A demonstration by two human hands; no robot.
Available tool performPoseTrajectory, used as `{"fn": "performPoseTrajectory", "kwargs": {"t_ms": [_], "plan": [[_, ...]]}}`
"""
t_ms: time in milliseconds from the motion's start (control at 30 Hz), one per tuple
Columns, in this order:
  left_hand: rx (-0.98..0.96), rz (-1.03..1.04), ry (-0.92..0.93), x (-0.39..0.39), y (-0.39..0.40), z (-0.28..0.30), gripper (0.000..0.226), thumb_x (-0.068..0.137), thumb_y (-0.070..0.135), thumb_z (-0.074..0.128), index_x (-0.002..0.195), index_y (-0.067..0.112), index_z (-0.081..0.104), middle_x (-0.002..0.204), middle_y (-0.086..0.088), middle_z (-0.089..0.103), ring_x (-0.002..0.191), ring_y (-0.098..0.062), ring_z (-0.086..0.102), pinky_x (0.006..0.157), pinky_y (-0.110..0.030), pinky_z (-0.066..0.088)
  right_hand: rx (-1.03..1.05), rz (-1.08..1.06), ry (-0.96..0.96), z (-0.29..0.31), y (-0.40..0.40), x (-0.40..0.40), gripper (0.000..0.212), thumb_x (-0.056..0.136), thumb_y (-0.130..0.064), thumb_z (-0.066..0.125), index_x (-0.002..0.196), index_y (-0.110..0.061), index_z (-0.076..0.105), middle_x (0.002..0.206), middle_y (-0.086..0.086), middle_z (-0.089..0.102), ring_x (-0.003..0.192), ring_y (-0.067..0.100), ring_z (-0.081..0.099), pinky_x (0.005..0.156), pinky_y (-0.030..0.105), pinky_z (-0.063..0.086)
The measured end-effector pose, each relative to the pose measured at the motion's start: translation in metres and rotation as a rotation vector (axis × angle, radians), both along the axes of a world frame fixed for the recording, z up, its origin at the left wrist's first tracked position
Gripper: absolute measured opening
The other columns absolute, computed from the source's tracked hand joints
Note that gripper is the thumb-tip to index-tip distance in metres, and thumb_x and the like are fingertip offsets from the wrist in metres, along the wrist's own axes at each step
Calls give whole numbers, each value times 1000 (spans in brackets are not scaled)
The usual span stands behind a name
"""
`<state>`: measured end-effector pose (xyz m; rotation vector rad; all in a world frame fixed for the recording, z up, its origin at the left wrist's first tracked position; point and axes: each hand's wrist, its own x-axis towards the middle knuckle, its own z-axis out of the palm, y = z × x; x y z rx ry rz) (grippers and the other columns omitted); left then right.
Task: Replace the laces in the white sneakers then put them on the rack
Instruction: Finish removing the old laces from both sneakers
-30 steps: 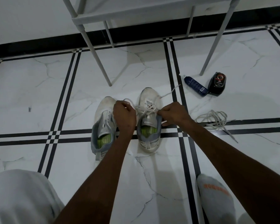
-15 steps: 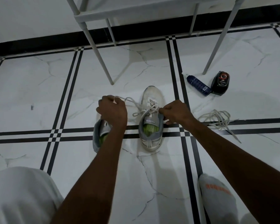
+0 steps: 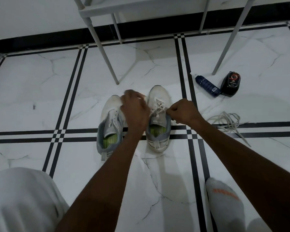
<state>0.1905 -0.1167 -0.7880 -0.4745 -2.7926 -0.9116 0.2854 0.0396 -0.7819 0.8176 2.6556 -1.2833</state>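
Observation:
Two white sneakers with green insoles stand side by side on the floor. The left sneaker has bare eyelets. The right sneaker carries a white lace crossed through its front eyelets. My left hand, blurred, hovers between the two shoes with fingers curled, and a pale bit of lace shows at its fingertips. My right hand pinches the lace at the right sneaker's upper right eyelets, beside the tongue. The white rack stands just behind the shoes.
A loose tangle of old laces lies right of my right wrist. A dark blue bottle and a black polish applicator lie near a rack leg. My socked foot and white-clad knee frame the tiled floor.
My left hand swung out to the left drawing the lace, then came back right and now sits between the sneakers. My right hand has stayed at the right sneaker.

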Motion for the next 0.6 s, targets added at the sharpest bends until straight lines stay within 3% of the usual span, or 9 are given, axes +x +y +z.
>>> {"fn": "performPoseTrajectory", "kwargs": {"t_ms": [67,133,200,300,400,467,567,600], "plan": [[138,402,-149,-24,-18,5,19,94,10,53,104,12,69,121,-12,55,114,-32,51,81,-33,37,20,10,0,1,-1,-2,32,88,-29,69,76,0,77,73,16,73,68,29,71,71,46,61],[74,498,-220,-28,-29,2,23,96,14,52,111,8,68,125,-15,56,117,-33,52,80,-28,28,27,33,2,4,-4,-4,36,88,-29,69,74,3,75,72,18,73,67,31,71,71,43,60],[55,373,-166,-13,-28,-1,28,92,17,58,118,6,61,126,-16,55,118,-33,49,83,-28,28,57,47,0,6,-7,-6,38,87,-29,69,69,4,73,69,19,71,65,30,70,70,40,59],[120,-43,-68,15,-19,-9,41,85,23,67,122,11,55,125,-10,53,116,-28,47,94,-34,35,82,49,-10,7,-6,-7,40,86,-28,69,58,1,67,63,17,68,63,26,68,67,38,59],[59,-369,-98,18,-13,-14,20,85,25,64,102,15,68,109,-4,63,104,-25,57,90,-42,48,104,60,-22,7,-8,-9,42,85,-29,69,52,-5,60,56,14,61,57,23,62,63,37,56],[-58,-453,-75,14,-7,-13,12,89,21,61,92,14,70,100,-4,66,97,-26,59,84,-46,50,101,57,-10,7,-9,-7,44,87,-30,69,54,-1,62,56,16,61,55,23,60,61,36,54],[-349,-493,-57,9,4,-1,13,91,13,62,101,8,68,106,-10,65,106,-32,56,88,-48,48,77,67,-4,7,-7,-5,40,89,-27,68,62,3,69,64,18,68,62,29,68,66,36,55],[-361,-458,-62,7,3,2,16,89,9,63,105,5,66,110,-13,64,110,-34,55,90,-47,47,77,67,-1,7,-7,-4,38,89,-27,68,65,3,71,66,18,70,64,30,69,66,36,56]]}}
